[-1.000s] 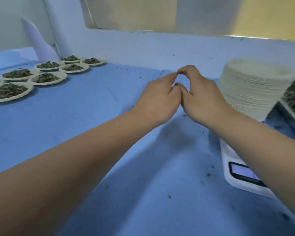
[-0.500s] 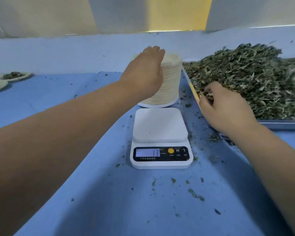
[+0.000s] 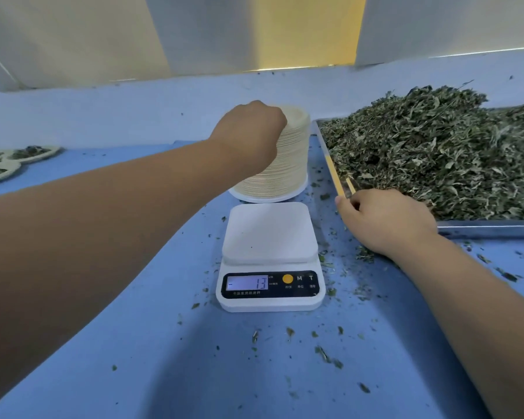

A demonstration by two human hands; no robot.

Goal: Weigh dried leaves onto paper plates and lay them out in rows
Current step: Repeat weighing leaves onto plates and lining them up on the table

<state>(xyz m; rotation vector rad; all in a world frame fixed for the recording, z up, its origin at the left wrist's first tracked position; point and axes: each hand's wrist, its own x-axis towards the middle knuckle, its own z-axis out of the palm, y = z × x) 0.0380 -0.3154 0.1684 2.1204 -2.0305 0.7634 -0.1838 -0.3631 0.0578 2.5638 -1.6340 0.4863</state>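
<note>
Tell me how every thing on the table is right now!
Scale, on, platform bare, shows minus 13.
Plate stack, upright behind the scale.
Left hand, grips the stack's top.
Right hand, pinches sticks at the tray's edge.
Tray, heaped with dried leaves.
Filled plates, far left, holding leaves.

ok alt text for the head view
Left hand grips the top of a tall stack of cream paper plates behind a white digital scale; right hand holds thin wooden sticks at a metal tray of dried green leaves.
</note>
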